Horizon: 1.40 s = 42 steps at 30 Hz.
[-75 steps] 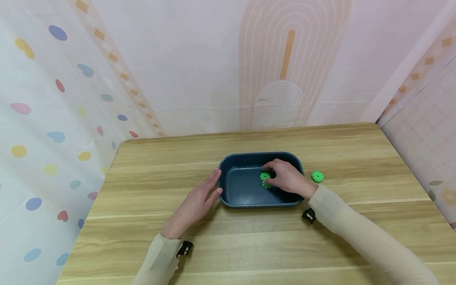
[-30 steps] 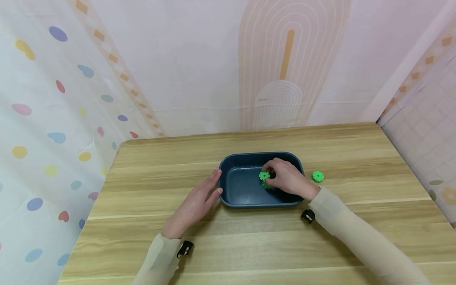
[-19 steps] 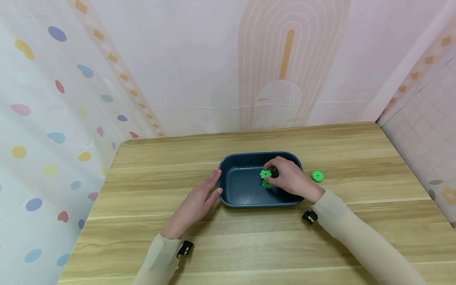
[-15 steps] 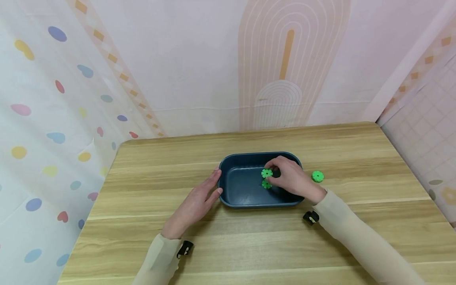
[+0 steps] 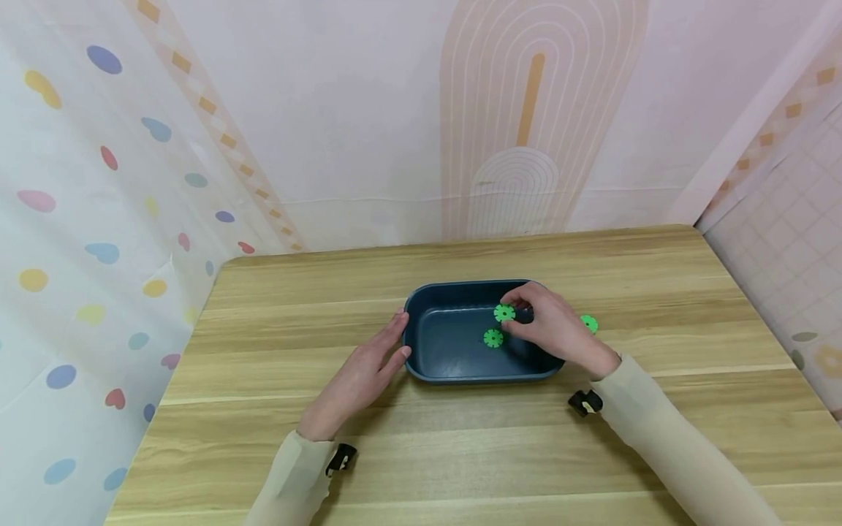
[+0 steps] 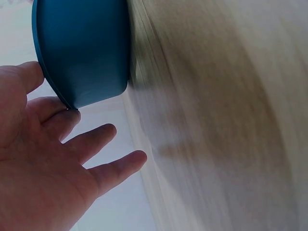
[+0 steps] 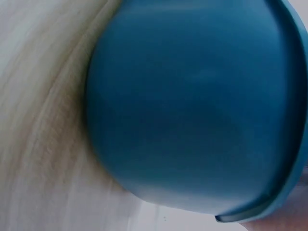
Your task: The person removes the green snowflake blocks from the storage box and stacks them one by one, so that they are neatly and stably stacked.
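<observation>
A dark blue oblong plastic tray [image 5: 447,347] stands on the wooden table. My right hand [image 5: 559,329] is over its right half and pinches a green notched disc [image 5: 504,313] between thumb and fingertips. Below that, a second green notched disc [image 5: 493,338] lies on the tray floor. My left hand [image 5: 355,380] touches the tray's left end with fairly straight fingers. The left wrist view shows the same hand [image 6: 53,144], its thumb and a finger at the tray's rim [image 6: 45,72]. In the right wrist view the tray's outer wall [image 7: 187,110] hides most of the right hand.
Right of the tray, partly behind my right hand, more green notched plastic [image 5: 589,323] sits on the table [image 5: 460,453]. It looked like a small stack earlier. A patterned curtain [image 5: 368,146] hangs behind the table's far edge.
My right hand has risen and moved right with the pinched disc, away from the disc left on the tray floor. It now partly covers the green pieces outside. The left hand has stayed put.
</observation>
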Motion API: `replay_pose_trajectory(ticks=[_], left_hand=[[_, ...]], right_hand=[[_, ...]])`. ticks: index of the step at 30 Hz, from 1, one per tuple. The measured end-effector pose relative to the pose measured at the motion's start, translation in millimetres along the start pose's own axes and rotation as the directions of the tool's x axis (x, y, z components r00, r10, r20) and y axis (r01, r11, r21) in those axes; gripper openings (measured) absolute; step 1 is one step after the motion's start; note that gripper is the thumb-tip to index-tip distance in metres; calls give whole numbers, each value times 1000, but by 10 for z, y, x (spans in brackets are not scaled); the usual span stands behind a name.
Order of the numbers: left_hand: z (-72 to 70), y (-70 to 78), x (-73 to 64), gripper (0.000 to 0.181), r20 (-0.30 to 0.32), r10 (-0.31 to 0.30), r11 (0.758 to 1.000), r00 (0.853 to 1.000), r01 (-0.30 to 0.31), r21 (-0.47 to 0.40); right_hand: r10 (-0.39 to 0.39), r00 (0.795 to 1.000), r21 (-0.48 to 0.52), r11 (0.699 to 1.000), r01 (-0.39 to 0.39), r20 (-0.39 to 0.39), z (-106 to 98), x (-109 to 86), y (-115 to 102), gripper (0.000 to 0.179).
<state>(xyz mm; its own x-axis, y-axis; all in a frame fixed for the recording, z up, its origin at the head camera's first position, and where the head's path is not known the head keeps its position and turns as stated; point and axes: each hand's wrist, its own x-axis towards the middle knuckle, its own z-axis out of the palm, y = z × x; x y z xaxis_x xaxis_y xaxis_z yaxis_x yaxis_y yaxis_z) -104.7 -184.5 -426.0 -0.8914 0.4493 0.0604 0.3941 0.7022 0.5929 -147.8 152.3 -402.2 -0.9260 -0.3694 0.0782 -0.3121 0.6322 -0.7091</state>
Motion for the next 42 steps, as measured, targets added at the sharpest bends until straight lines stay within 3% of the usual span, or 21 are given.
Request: replay_pose_trajectory(ticks=[15, 42], left_hand=[[6, -9, 3, 60, 1, -2, 1000, 1000, 2, -3], [10, -12, -5, 60, 0, -4, 1000, 1000, 4, -12]], right_hand=[[-1, 998, 52, 999, 4, -69, -173, -100, 85, 33], [30, 987, 45, 999, -23, -157, -452, -327, 264, 31]])
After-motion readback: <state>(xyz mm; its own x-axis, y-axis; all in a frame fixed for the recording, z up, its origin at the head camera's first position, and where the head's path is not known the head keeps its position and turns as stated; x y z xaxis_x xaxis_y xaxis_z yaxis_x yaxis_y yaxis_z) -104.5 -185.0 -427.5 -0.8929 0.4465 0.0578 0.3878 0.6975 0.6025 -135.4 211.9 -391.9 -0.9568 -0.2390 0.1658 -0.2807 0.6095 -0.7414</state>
